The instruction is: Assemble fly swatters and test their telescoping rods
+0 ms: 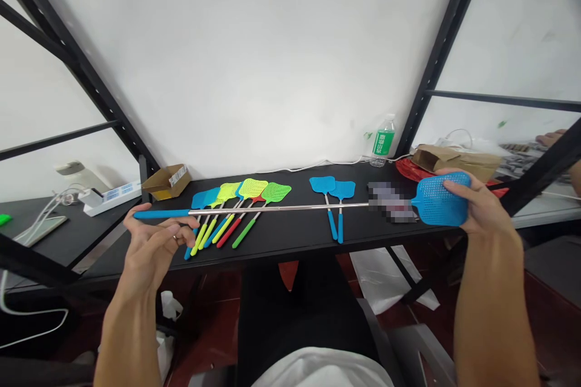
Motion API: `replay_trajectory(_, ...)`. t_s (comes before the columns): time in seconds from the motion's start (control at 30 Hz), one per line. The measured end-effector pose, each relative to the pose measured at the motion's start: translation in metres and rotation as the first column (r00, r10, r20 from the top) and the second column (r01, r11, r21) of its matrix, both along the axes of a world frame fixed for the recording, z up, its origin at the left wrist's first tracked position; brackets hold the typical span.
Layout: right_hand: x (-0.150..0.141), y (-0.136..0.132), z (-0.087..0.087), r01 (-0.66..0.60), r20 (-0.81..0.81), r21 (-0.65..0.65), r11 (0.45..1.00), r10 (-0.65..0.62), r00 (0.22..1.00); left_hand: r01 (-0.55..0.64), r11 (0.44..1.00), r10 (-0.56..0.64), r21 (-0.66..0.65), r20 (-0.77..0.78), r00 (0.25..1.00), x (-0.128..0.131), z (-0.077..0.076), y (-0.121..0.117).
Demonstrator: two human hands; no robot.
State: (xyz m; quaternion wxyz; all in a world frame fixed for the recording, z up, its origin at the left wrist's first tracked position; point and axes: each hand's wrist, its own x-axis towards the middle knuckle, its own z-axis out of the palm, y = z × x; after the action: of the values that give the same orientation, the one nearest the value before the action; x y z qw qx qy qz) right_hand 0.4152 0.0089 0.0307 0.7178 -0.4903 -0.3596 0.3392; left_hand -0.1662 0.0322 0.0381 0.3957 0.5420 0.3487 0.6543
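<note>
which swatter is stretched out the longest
The blue swatter held between the left hand and right hand. Its metal shaft is drawn out long; the other swatters, all lying on the black table, are far shorter.

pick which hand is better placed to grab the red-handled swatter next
Likely the left hand: it's much nearer the red-handled swatter, while the right hand is farther off, at the far end of the extended blue swatter. Both hands hold that one.
</note>
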Motion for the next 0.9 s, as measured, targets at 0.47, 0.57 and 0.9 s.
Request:
replay_trajectory(0.47, -0.001, 0.0, -0.001, -0.019, 0.016, 0.012, 1.0, 0.019, 1.0, 0.091, 0.996, -0.092, -0.016, -0.018, 0.996, 0.011, 0.008, -0.005)
replay_trajectory(0.57, -0.014, 0.004, 0.002, -0.056, 0.014, 0.021, 0.998, 0.056, 0.998, 0.157, 0.987, -0.157, -0.026, -0.027, 0.987, 0.027, 0.009, -0.008)
replay_trajectory(0.9, -0.052, 0.019, 0.007, -0.15, -0.023, 0.026, 0.988, 0.151, 0.988, 0.143, 0.989, -0.14, 0.039, -0.074, 0.987, 0.071, 0.008, -0.017)
